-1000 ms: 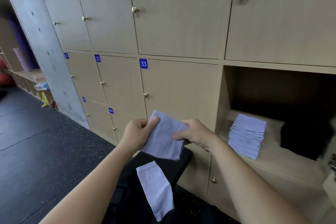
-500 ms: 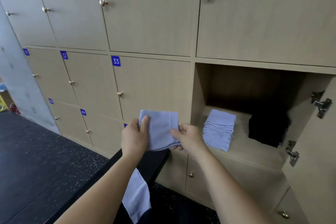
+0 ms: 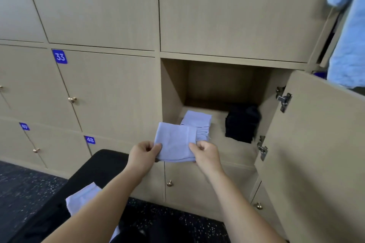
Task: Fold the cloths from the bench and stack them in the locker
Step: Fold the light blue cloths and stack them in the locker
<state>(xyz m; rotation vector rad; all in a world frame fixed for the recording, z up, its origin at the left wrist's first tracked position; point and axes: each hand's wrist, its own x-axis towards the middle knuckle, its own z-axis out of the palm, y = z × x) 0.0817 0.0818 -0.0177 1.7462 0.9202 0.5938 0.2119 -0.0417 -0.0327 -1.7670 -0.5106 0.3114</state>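
Before the open locker (image 3: 173,85), both hands pinch a folded cloth (image 3: 173,142): left hand (image 3: 143,156) at its left edge, right hand (image 3: 206,154) at its right, just near the stack (image 3: 196,122) inside.

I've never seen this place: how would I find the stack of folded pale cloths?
In the wall of wooden lockers, one compartment right of door 33 stands open. On its floor, at the left, sits the stack of folded cloths: pale lilac and neatly layered, unlike the black bundle beside it.
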